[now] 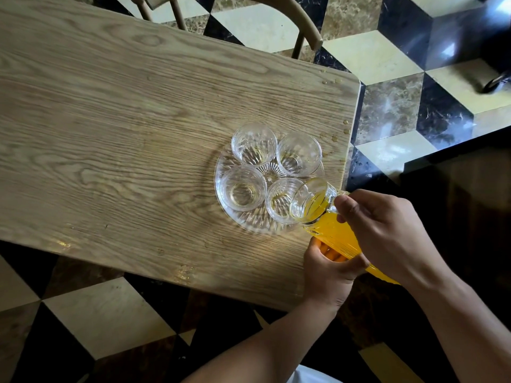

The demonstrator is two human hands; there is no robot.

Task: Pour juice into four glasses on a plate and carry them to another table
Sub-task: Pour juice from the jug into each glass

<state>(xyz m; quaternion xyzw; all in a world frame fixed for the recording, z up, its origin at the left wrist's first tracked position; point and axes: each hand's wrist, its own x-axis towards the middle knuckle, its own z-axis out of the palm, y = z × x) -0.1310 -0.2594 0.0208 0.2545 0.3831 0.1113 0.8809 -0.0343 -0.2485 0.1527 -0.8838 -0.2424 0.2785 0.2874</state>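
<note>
Both hands [359, 244] curled, gripping

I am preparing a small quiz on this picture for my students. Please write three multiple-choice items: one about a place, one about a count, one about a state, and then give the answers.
1. Where do the glasses stand?
A. on the floor
B. on a clear glass plate on the wooden table
C. on the chair

2. How many glasses are on the plate?
A. two
B. six
C. four

3. In what state is the jug of orange juice?
A. tilted, mouth over the near right glass
B. upright on the table
C. lying empty on the floor

Answers:
1 B, the ribbed plate rim shows around them.
2 C, four round rims sit in two pairs.
3 A, the right hand grips its handle and the left hand supports its body.
</note>
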